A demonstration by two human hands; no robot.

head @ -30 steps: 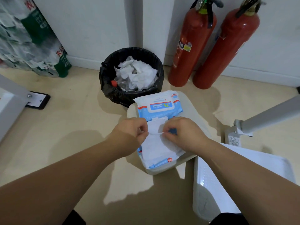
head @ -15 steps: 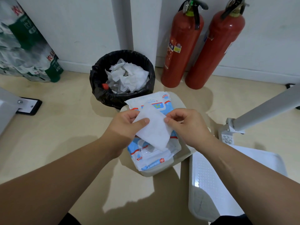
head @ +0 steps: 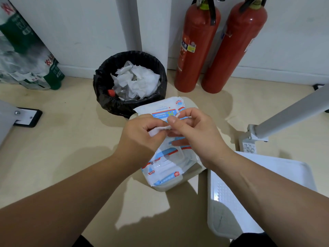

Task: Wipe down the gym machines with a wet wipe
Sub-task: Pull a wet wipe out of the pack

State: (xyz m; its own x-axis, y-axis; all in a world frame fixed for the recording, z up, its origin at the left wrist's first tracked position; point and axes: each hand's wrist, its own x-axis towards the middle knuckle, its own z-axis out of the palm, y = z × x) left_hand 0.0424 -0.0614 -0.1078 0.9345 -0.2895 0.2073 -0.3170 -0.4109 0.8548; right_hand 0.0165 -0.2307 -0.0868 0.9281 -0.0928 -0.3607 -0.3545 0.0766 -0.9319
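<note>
Both my hands are curled over the wipe pack (head: 161,168). Left hand (head: 138,139) and right hand (head: 199,138) each pinch the bunched wet wipe (head: 161,128) between them, likely to spread it open. The bin (head: 99,77) sits at eleven o'clock of the pack, handy for used wipes.

Black bin (head: 106,97) beside two red extinguishers (head: 195,49)

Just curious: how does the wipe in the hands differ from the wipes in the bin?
The wipe is bunched small, pinched between the left hand and right hand; the bin wipes lie spread and crumpled. The wipe is one; the bin wipes are several. Both are white.
</note>
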